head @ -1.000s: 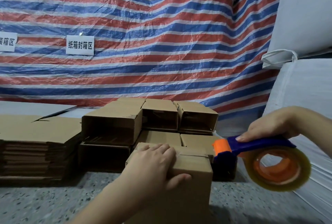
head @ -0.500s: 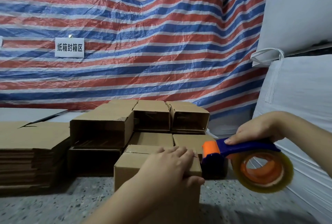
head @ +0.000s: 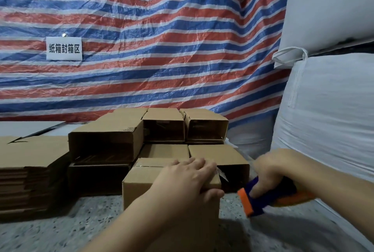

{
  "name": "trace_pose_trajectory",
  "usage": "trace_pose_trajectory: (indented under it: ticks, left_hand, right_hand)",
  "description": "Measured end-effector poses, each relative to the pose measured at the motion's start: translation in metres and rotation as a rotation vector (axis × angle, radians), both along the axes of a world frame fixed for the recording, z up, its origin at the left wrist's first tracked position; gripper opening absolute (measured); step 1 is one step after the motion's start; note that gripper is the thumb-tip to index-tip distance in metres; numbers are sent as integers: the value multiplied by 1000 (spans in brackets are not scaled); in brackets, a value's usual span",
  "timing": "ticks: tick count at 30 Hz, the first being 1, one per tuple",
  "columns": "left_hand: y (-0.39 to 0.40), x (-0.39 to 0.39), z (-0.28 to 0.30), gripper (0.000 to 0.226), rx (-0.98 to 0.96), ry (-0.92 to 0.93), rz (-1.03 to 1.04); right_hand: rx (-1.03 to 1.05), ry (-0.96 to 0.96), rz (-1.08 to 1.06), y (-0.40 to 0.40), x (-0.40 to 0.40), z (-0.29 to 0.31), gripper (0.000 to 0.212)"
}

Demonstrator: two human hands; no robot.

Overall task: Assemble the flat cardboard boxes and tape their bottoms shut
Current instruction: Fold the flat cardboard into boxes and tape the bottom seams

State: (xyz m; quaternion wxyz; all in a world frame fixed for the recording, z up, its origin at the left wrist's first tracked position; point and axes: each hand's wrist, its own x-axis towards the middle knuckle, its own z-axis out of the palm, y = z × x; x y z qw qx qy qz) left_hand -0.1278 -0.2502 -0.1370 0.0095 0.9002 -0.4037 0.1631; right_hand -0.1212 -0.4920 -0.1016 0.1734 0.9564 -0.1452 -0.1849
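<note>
I see the box point(head: 141, 189) standing on the speckled floor point(head: 60, 231), right in front of the camera, with its flaps folded down on top. My left hand point(head: 188, 181) lies flat over the top of the box, fingers straight and close together, the thumb hooked over the near right edge. A short strip of clear tape point(head: 221, 176) sticks out past the right edge of the box, just beyond the fingertips.

To the right of the box, near but apart from it, my right hand point(head: 269, 172) grips the blue handle of the tape dispenser point(head: 261, 201), fingers curled round it. The dispenser's orange front end points down and toward the box. The roll itself is mostly hidden behind the wrist.

Directly behind the box sit the assembled boxes point(head: 164, 128), two layers of them lying on their sides with open ends facing me. To the left of the box, a stack of flat cardboard point(head: 24, 170) rests on the floor. Behind all of this hangs a striped tarp point(head: 162, 49) in red, white and blue, with a white sign point(head: 64, 48) pinned to it up and to the left of the box. Right of the box, large white sacks point(head: 327, 110) are piled one on another.
</note>
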Motion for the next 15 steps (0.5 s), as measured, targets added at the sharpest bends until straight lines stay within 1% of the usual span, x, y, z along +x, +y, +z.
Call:
trace_pose_trajectory:
  ticks: [3, 4, 5, 8, 10, 12, 15]
  left_hand:
    - [-1, 2, -2, 66, -23, -12, -7]
    - [-1, 2, -3, 65, -33, -14, -11]
    - [0, 3, -4, 64, -43, -16, -13]
    - [1, 4, -7, 62, -69, -26, -27]
    - [1, 4, -8, 62, -90, -39, -41]
    - [1, 4, -8, 63, -104, -39, -48]
    - [1, 3, -8, 63, -99, -41, -42]
  right_hand:
    - [117, -444, 112, -19, -8, -49, 55]
    - [135, -556, 133, -21, -9, -66, 54]
    - [167, -618, 138, -23, -10, -82, 54]
    - [282, -659, 136, -21, -12, -121, 50]
    - [274, -688, 138, -19, -14, -137, 57]
    - [261, -706, 111, -15, -17, -139, 59]
    - [223, -736, 64, -2, -23, -119, 67]
